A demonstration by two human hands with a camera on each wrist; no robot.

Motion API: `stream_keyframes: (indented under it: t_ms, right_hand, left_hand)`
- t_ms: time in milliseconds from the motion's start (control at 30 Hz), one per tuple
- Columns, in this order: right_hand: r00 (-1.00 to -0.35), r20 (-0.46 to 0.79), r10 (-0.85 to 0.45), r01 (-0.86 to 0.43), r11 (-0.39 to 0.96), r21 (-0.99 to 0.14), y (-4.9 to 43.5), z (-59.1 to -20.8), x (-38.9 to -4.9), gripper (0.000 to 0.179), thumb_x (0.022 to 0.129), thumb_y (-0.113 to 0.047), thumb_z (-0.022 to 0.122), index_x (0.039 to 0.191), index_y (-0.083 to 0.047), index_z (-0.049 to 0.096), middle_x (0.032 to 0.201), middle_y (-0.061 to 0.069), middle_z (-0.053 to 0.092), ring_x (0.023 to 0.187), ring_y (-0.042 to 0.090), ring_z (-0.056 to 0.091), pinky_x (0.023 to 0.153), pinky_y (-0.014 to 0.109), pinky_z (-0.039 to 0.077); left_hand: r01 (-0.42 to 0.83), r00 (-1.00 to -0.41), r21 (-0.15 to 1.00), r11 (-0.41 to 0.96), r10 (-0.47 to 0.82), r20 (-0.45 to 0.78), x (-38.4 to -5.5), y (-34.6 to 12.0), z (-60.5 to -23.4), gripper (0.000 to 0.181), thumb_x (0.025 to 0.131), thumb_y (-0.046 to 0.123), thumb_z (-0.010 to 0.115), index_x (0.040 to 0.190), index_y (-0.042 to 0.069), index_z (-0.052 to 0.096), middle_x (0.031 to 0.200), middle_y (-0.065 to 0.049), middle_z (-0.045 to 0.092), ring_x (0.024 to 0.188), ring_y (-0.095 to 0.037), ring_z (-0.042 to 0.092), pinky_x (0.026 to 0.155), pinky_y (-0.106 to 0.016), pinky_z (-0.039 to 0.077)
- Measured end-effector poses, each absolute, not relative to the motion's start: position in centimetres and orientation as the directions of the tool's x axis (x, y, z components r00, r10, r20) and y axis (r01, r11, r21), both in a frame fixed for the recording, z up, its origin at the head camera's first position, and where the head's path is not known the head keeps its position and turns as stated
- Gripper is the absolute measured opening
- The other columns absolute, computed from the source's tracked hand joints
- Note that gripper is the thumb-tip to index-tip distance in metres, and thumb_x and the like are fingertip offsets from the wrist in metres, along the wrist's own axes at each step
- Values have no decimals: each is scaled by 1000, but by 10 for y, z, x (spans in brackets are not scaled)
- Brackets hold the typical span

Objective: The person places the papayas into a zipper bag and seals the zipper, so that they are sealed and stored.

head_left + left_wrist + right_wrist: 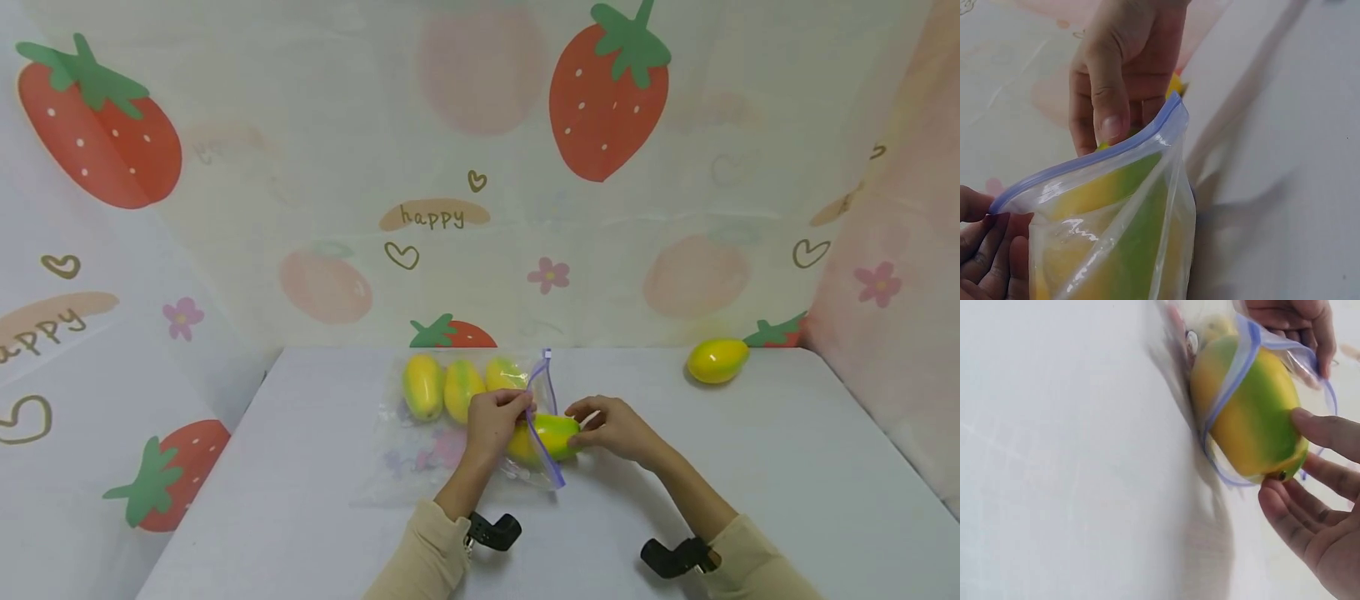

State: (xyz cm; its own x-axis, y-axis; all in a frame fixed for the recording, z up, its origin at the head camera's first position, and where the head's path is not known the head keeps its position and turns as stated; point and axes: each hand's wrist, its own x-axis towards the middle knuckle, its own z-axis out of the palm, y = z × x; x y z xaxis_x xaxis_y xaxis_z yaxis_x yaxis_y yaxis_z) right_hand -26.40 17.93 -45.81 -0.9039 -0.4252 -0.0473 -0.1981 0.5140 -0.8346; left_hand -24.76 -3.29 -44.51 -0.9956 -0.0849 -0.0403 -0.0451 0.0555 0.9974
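A clear zip bag [390, 479] with a purple zip edge lies on the table, its mouth toward the right. My left hand [492, 423] pinches the rim of the bag's mouth, holding it up. A glossy yellow-green mango [1260, 406] is partly through the opening, its stem end still outside. With thumb and fingertips my right hand [617, 429] grips that outer end. Inside the bag, toward the back, are three more mangoes [423, 387], one partly behind my left hand. The left wrist view shows the mango's body through the clear plastic.
Another mango [717, 361] lies by itself at the table's back right edge. The white table [262, 467] meets a fabric backdrop [337, 167] printed with strawberries behind and at the sides. Both wrists carry small black devices [495, 532].
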Motion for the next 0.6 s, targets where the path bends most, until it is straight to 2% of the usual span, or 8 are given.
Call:
stream_keyframes:
  t_ms: [300, 600]
  right_hand:
    - [-931, -22, -364, -150, 437, -887, 168, -468, -259, 38, 79, -15, 78, 112, 3, 67, 111, 19, 68, 90, 19, 63, 75, 28, 51]
    - [-923, 11, -385, -177, 397, -901, 157, -473, -254, 37, 82, -14, 76, 113, 3, 67, 114, 21, 68, 94, 22, 66, 78, 23, 53]
  left_hand:
    - [-55, -996, 997, 47, -74, -52, -249, -35, -447, 29, 92, 22, 67, 102, -5, 73, 88, -15, 75, 70, -9, 67, 75, -24, 58]
    - [-63, -995, 997, 34, -78, -60, -251, -35, -447, 28, 92, 18, 67, 103, -7, 72, 87, -15, 75, 69, -10, 70, 72, -24, 58]
